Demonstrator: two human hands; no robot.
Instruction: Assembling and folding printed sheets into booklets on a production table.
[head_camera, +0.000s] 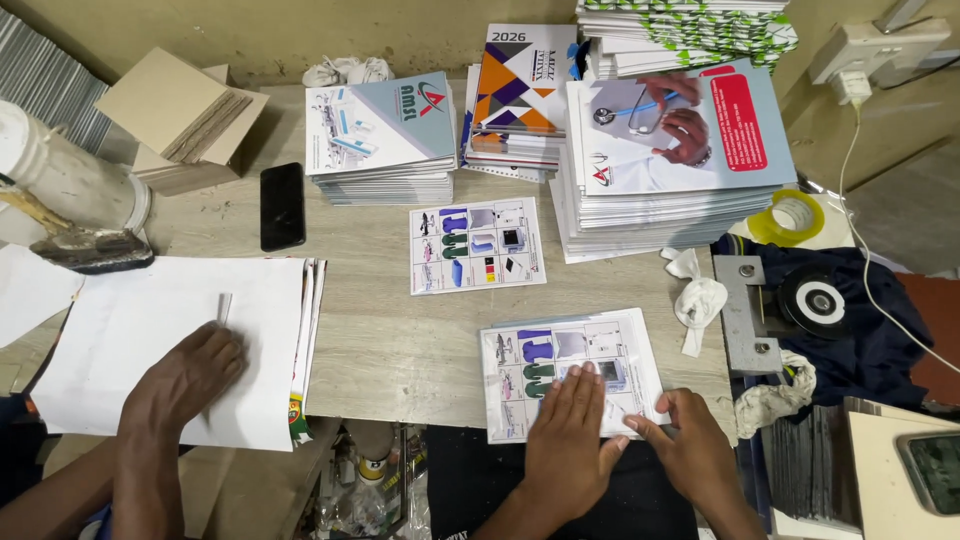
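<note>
A pale wood-grain bench (390, 340) runs under and beyond the hands. Behind it stands a dull yellowish wall (300, 30). Far right, a white socket box (875, 45) hangs there.

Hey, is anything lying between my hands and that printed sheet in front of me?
Nothing visible. Your left hand lies flat on the printed sheet, and your right hand touches its near right corner. The white rag lies beside it, apart.
</note>
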